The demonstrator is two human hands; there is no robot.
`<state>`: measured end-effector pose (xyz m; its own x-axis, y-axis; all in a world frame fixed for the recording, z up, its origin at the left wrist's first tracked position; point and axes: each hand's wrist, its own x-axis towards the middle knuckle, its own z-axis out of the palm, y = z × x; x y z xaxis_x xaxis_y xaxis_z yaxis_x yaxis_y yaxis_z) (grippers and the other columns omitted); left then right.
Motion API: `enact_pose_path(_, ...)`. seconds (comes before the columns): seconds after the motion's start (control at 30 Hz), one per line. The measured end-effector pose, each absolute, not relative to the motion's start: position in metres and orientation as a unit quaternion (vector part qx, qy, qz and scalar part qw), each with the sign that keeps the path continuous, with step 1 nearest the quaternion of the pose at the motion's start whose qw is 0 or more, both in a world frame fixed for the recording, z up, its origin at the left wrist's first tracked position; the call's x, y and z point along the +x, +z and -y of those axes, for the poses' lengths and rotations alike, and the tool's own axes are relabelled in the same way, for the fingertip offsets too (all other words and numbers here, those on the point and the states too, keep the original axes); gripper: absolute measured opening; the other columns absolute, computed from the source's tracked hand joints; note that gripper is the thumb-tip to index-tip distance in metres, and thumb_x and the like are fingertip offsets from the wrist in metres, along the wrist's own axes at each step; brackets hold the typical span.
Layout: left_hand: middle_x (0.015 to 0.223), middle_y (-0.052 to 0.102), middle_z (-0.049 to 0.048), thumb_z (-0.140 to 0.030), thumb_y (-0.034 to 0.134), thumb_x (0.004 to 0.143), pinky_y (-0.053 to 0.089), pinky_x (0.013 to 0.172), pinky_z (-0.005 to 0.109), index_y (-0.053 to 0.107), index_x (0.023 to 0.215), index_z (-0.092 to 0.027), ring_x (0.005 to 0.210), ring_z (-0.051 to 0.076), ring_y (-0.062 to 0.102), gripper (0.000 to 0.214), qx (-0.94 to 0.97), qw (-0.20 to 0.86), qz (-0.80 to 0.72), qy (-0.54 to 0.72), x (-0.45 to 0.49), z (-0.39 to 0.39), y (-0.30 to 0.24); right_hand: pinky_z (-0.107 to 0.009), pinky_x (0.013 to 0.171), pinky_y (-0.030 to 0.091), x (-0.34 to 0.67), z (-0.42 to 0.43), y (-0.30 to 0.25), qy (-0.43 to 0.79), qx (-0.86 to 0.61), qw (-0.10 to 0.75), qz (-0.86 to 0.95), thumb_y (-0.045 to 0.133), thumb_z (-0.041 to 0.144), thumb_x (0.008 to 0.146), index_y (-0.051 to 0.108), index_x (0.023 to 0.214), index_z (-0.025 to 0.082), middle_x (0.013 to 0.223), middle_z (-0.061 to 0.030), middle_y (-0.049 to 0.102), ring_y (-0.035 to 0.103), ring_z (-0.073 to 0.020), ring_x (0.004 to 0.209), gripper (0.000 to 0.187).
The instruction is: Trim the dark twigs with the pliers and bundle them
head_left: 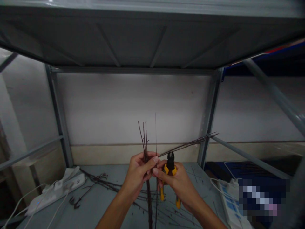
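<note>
At 6 o'clock our left hand (140, 168) is clamped round an upright dark-brown twig bundle (149, 202); our right hand (177, 176) is palming yellow-and-black pliers (170, 163), thumb by a slim dark strand (156, 133). We'd pinch the strand snug, plier tips clear of the twigs. No containers spotted; loose brown branches (98, 181) lie at 7, a white plastic power strip (56, 191) at 8.

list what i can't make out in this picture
In the head view:
Stem bundle: lower end cut off by the bottom edge.
Pliers: grips partly hidden by the right hand.
Scraps on the shelf: too small and dim to identify.
Pixelated patch: hides whatever lies behind it.
</note>
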<state>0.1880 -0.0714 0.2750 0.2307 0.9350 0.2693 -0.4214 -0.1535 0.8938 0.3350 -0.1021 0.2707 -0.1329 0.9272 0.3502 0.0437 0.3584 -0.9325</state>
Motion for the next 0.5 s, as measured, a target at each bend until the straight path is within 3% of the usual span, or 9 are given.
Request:
enact_pose_path(0.17, 0.068, 0.057, -0.0029, -0.034, 0.086, 0.073, 0.017, 0.04, 0.018, 0.075, 0.091, -0.014, 0.043, 0.0, 0.027, 0.029, 0.475, 0.599, -0.247, 0.596, 0.184, 0.07, 0.271, -0.029, 0.059, 0.048, 0.357, 0.096, 0.282, 0.261, -0.466, 0.443, 0.72, 0.078, 0.05, 0.076, 0.07, 0.094, 0.019, 0.075, -0.0008, 0.069, 0.063, -0.0178, 0.063, 0.037)
enact_pose_path(0.27, 0.069, 0.057, -0.0029, -0.032, 0.087, 0.072, 0.015, 0.04, 0.019, 0.076, 0.091, -0.013, 0.042, -0.001, 0.024, 0.029, 0.47, 0.601, -0.244, 0.599, 0.182, 0.07, 0.27, -0.03, 0.061, 0.046, 0.371, 0.094, 0.3, 0.09, -0.518, 0.368, 0.767, 0.075, 0.056, 0.077, 0.07, 0.087, 0.019, 0.074, -0.003, 0.07, 0.064, -0.0207, 0.068, 0.039)
enact_pose_path(0.4, 0.065, 0.056, -0.0035, -0.032, 0.087, 0.072, 0.016, 0.04, 0.02, 0.075, 0.089, -0.013, 0.042, 0.0, 0.025, 0.029, 0.477, 0.607, -0.243, 0.587, 0.186, 0.072, 0.268, -0.031, 0.063, 0.041, 0.38, 0.093, 0.322, -0.104, -0.523, 0.28, 0.798, 0.058, 0.067, 0.087, 0.067, 0.087, 0.019, 0.079, -0.0061, 0.07, 0.066, -0.0232, 0.072, 0.048)
enact_pose_path(0.5, 0.069, 0.061, -0.0012, -0.031, 0.088, 0.072, 0.016, 0.04, 0.02, 0.073, 0.087, -0.013, 0.043, 0.0, 0.026, 0.028, 0.482, 0.607, -0.241, 0.584, 0.189, 0.073, 0.268, -0.032, 0.063, 0.039, 0.38, 0.091, 0.33, -0.179, -0.516, 0.227, 0.807, 0.042, 0.069, 0.095, 0.066, 0.091, 0.017, 0.084, -0.0091, 0.07, 0.068, -0.0246, 0.075, 0.057)
